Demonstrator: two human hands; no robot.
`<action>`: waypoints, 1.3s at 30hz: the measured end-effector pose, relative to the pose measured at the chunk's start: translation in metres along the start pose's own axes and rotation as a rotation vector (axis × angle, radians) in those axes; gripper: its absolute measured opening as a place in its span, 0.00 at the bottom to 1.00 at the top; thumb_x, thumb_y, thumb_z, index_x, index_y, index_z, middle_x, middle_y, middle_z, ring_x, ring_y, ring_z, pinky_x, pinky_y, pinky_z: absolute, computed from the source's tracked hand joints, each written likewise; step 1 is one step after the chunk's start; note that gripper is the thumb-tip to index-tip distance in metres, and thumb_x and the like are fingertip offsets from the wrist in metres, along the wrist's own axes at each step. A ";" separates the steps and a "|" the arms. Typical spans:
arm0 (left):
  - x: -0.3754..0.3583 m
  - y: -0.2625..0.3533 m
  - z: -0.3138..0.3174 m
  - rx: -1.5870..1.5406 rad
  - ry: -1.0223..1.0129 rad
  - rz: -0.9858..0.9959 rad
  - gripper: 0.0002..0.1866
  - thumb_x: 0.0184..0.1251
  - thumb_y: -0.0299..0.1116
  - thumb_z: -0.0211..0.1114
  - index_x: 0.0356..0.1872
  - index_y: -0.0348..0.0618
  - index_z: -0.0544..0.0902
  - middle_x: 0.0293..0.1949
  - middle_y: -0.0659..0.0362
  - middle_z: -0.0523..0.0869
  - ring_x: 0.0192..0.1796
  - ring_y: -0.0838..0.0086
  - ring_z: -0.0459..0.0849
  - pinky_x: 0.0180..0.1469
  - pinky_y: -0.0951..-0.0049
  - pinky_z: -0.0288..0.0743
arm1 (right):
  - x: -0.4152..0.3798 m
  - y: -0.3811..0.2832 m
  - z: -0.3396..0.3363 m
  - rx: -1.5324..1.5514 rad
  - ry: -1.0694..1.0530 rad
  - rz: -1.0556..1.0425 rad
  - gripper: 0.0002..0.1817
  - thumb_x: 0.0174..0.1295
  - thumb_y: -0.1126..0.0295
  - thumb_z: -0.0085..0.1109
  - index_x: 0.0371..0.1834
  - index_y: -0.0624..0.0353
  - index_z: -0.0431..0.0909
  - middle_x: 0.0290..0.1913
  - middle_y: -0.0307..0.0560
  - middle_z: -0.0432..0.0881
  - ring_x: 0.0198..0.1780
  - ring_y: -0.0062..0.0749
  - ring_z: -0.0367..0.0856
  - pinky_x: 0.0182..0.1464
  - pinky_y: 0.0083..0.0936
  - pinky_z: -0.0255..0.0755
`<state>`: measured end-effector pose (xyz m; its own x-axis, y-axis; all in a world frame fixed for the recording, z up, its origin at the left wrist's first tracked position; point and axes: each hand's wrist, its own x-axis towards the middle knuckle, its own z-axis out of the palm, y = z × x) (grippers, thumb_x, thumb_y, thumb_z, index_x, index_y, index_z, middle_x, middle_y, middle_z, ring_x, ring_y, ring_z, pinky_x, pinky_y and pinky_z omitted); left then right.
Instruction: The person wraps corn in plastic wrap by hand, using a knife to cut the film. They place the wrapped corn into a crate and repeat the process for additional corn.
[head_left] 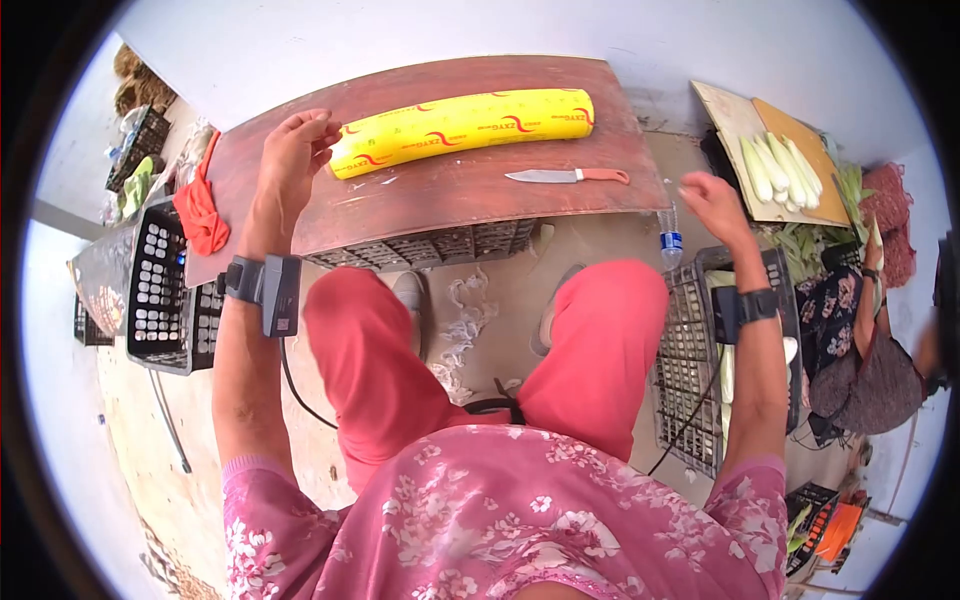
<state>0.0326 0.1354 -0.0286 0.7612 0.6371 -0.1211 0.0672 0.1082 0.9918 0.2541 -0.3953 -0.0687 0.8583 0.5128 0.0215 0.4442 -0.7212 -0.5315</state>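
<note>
My left hand is over the left part of the brown table, its bent fingers apart and close to the near end of a long yellow roll of wrapping film with red print. Nothing shows in that hand. Past the table's right edge hangs my right hand, slightly blurred, with loosely bent fingers and nothing visible in it. A knife with an orange-pink handle lies in front of the roll, its blade toward the left. Below my right hand stands a plastic water bottle with a blue label.
The wooden table has black crates under it. A red cloth hangs over a black crate on the left. At right, a crate holds pale vegetables, and peeled pale stalks lie on a board. Another person sits far right.
</note>
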 end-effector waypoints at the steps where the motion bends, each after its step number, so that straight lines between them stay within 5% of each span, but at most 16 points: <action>1: 0.002 -0.007 -0.010 0.075 0.012 -0.010 0.08 0.72 0.33 0.65 0.47 0.44 0.82 0.38 0.62 0.87 0.40 0.79 0.84 0.40 0.79 0.75 | 0.015 -0.011 0.020 0.047 0.024 -0.073 0.16 0.65 0.64 0.66 0.51 0.63 0.81 0.38 0.45 0.87 0.37 0.25 0.84 0.43 0.26 0.78; 5: 0.002 -0.048 -0.039 0.291 0.010 -0.097 0.06 0.71 0.32 0.66 0.42 0.43 0.85 0.34 0.63 0.88 0.34 0.81 0.84 0.36 0.81 0.74 | 0.046 -0.081 0.073 0.248 -0.063 -0.254 0.12 0.68 0.68 0.63 0.49 0.64 0.82 0.38 0.38 0.86 0.40 0.19 0.81 0.44 0.23 0.76; 9: -0.004 -0.093 -0.040 0.498 -0.060 -0.037 0.06 0.68 0.28 0.66 0.39 0.37 0.87 0.31 0.60 0.88 0.29 0.77 0.83 0.33 0.78 0.77 | 0.066 -0.122 0.103 0.274 -0.121 -0.290 0.10 0.67 0.73 0.63 0.49 0.64 0.82 0.41 0.41 0.87 0.41 0.22 0.83 0.45 0.24 0.76; 12: -0.017 -0.102 -0.026 0.928 -0.106 0.454 0.09 0.65 0.27 0.67 0.44 0.35 0.86 0.37 0.56 0.88 0.37 0.67 0.86 0.41 0.68 0.80 | 0.080 -0.134 0.113 0.187 -0.009 -0.383 0.10 0.65 0.70 0.64 0.46 0.61 0.84 0.41 0.50 0.88 0.41 0.39 0.88 0.45 0.31 0.79; 13: -0.019 -0.102 -0.024 1.137 -0.140 0.666 0.16 0.62 0.28 0.68 0.51 0.37 0.84 0.48 0.53 0.86 0.52 0.59 0.83 0.53 0.60 0.78 | 0.082 -0.137 0.116 0.170 0.045 -0.408 0.10 0.64 0.71 0.63 0.46 0.60 0.83 0.40 0.50 0.87 0.41 0.41 0.87 0.44 0.32 0.78; 16: -0.019 -0.096 -0.008 1.270 -0.307 0.918 0.23 0.63 0.31 0.69 0.59 0.40 0.80 0.57 0.51 0.82 0.61 0.54 0.77 0.63 0.56 0.72 | 0.086 -0.146 0.124 0.121 0.168 -0.490 0.08 0.63 0.73 0.62 0.45 0.60 0.82 0.40 0.51 0.85 0.42 0.47 0.84 0.44 0.35 0.77; 23: -0.012 -0.114 0.004 1.290 -0.334 0.859 0.28 0.63 0.42 0.70 0.62 0.39 0.79 0.62 0.50 0.79 0.65 0.55 0.74 0.67 0.55 0.67 | 0.087 -0.142 0.152 0.107 0.212 -0.613 0.09 0.62 0.78 0.58 0.44 0.60 0.82 0.40 0.50 0.83 0.44 0.49 0.82 0.45 0.39 0.74; 39: 0.004 -0.118 -0.007 1.219 -0.478 0.698 0.24 0.62 0.39 0.71 0.58 0.39 0.83 0.59 0.49 0.79 0.64 0.52 0.74 0.68 0.55 0.68 | 0.093 -0.126 0.171 -0.323 -0.094 -0.506 0.25 0.61 0.77 0.55 0.64 0.51 0.80 0.46 0.44 0.76 0.50 0.41 0.73 0.51 0.38 0.62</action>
<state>0.0228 0.1302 -0.1468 0.9851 -0.0418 0.1669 -0.0900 -0.9519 0.2928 0.2342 -0.1768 -0.1441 0.5004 0.8572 0.1216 0.8593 -0.4745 -0.1910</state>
